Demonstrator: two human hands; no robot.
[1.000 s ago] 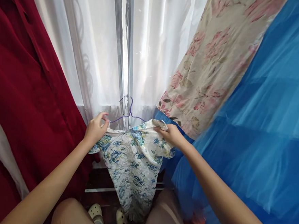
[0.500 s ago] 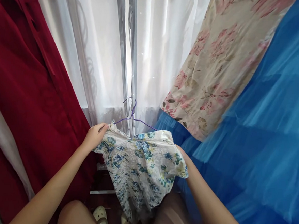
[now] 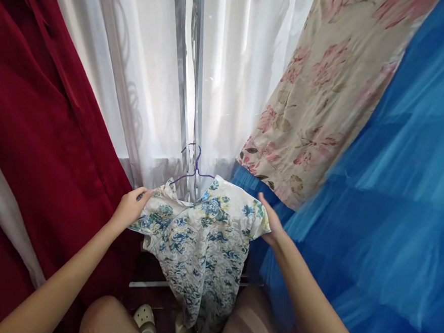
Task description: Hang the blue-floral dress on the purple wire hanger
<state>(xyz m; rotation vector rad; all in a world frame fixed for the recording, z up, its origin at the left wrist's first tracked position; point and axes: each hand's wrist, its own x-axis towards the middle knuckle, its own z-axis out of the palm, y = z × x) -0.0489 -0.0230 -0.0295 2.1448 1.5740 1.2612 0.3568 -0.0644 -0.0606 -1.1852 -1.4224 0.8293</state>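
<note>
A short-sleeved white garment with blue and green flowers [image 3: 208,243] hangs in front of me on a purple hanger [image 3: 196,167]. Both its shoulders lie over the hanger's arms. My left hand [image 3: 131,209] is closed on the garment's left shoulder and sleeve, thumb on top. At the other sleeve, my right hand [image 3: 273,222] touches the cloth from behind and beside its edge. Its thumb stands out straight, apart from the cloth, while the sleeve hides the other fingers.
A dark red garment [image 3: 62,162] hangs at left. On the right are a beige floral cloth [image 3: 312,94] and layered blue tulle [image 3: 385,216]. White curtains [image 3: 231,84] and a metal pole [image 3: 198,87] stand behind. Pale clogs [image 3: 144,316] are below.
The right shoulder of the garment has come up over the hanger's arm, covering more of it. My right hand shows more, now outside the sleeve. My left hand has shifted slightly left.
</note>
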